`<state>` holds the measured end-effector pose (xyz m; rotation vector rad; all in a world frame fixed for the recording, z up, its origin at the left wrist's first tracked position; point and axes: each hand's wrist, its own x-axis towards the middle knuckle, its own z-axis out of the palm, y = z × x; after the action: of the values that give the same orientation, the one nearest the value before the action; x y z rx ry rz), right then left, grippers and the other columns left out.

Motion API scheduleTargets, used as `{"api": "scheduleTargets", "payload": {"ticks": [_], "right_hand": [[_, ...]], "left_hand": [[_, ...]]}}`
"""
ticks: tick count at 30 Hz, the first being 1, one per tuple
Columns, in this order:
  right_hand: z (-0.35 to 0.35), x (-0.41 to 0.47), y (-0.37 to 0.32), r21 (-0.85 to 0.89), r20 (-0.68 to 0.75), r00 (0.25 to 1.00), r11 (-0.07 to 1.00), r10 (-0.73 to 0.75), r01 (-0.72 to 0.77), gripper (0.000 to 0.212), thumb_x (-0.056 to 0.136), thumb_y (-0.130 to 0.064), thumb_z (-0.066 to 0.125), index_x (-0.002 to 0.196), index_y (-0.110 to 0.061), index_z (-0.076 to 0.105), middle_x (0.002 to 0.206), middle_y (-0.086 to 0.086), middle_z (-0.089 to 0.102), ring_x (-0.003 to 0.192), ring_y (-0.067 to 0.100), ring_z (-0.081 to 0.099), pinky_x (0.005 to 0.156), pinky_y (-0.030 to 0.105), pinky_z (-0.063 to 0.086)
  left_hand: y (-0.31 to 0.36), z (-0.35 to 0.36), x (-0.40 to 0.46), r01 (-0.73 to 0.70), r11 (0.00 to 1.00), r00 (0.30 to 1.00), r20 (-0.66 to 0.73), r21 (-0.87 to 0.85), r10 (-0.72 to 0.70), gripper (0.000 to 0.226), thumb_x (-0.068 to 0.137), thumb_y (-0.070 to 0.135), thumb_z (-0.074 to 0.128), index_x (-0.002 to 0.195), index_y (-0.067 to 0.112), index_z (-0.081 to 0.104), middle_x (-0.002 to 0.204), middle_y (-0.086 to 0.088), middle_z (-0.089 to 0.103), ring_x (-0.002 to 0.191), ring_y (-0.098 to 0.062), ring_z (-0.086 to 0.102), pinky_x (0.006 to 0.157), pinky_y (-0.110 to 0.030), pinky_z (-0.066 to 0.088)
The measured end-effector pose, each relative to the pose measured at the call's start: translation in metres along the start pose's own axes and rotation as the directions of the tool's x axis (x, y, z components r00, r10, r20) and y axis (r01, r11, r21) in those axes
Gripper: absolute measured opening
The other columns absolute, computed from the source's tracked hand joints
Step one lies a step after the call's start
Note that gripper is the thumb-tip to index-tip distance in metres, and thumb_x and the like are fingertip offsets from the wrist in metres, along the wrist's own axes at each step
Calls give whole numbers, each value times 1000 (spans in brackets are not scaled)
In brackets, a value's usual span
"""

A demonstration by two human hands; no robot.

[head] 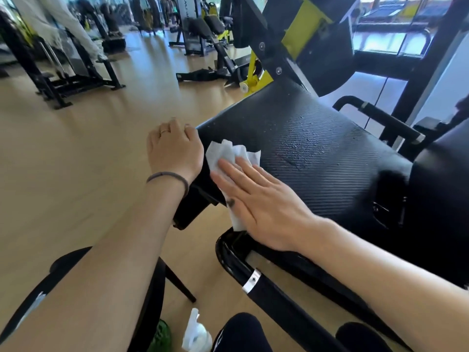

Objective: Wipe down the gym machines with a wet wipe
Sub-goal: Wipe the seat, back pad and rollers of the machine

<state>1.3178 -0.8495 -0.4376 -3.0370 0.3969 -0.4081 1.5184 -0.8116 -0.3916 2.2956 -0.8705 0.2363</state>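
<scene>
The right hand (264, 201) is lying flat and fully spread, palm down, pressing the wipe (229, 158) onto the near left corner of the seat pad (317, 148); nothing is being gripped, the cloth is just being pinned under the fingers, probably so the whole palm is driving it across the surface. The left hand (175, 148) is curling loosely over the pad's left edge, knuckles up and fingers bent round the rim, apparently steadying the seat, or the person, while the other arm is pushing. It is wearing a ring, with a dark hair tie (168, 177) round the wrist.

The wipe is looking thin, white and crumpled, folded into loose layers and trailing below the palm past the pad's edge. The pad is black vinyl with fine ribbing, broad and gently rounded, beaded with droplets across its middle, so most of it is looking not yet wiped. Glossy black tubing (243, 270) with a silver collar is running beneath. A white plastic bag (196, 334) is sitting on the wood floor (76, 161) by the person's knee
</scene>
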Motion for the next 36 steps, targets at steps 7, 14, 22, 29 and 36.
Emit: {"api": "scheduleTargets", "payload": {"ticks": [7, 14, 22, 29, 36], "right_hand": [[-17, 93, 88, 130, 73, 939, 930, 336, -343, 56, 107, -37, 12, 163, -32, 7, 171, -3, -8, 156, 16, -15, 127, 39, -5], [-18, 106, 30, 234, 114, 992, 970, 46, -72, 52, 110, -39, 7, 162, -38, 8, 170, -13, -2, 156, 9, -11, 127, 33, -7], [-27, 124, 64, 193, 100, 976, 958, 194, -211, 53, 109, -30, 14, 162, -29, 18, 171, -5, 5, 157, 19, -7, 127, 40, -2], [-19, 112, 90, 253, 22, 980, 948, 196, -195, 61, 102, -43, 5, 160, -38, 23, 170, -9, 11, 156, 8, -1, 127, 33, 1], [-5, 57, 47, 194, -36, 970, 954, 241, -229, 55, 107, -41, 6, 162, -37, 9, 171, -5, 1, 158, 21, -8, 127, 39, -3]], "left_hand": [[12, 3, -8, -17, 994, 998, -56, 110, 23, 49, 107, 23, 19, 122, 1, 61, 126, -20, 61, 120, -36, 51, 104, -42, 33], [11, 7, -7, -32, 999, 993, -113, 36, 36, 57, 96, 24, 12, 105, -7, 60, 113, -29, 65, 109, -42, 56, 94, -45, 36], [10, 9, -6, 8, 1000, 994, -107, 20, -6, 41, 104, 15, 23, 100, -3, 60, 110, -28, 65, 105, -41, 56, 88, -45, 37], [2, 14, -3, -5, 997, 991, -135, 73, 15, 48, 106, 20, 19, 112, 1, 63, 118, -23, 65, 113, -39, 54, 94, -44, 39], [4, 12, -4, -119, 908, 975, -125, 402, 183, 52, 103, 27, 21, 114, -4, 60, 115, -29, 64, 117, -43, 53, 106, -49, 36]]}}
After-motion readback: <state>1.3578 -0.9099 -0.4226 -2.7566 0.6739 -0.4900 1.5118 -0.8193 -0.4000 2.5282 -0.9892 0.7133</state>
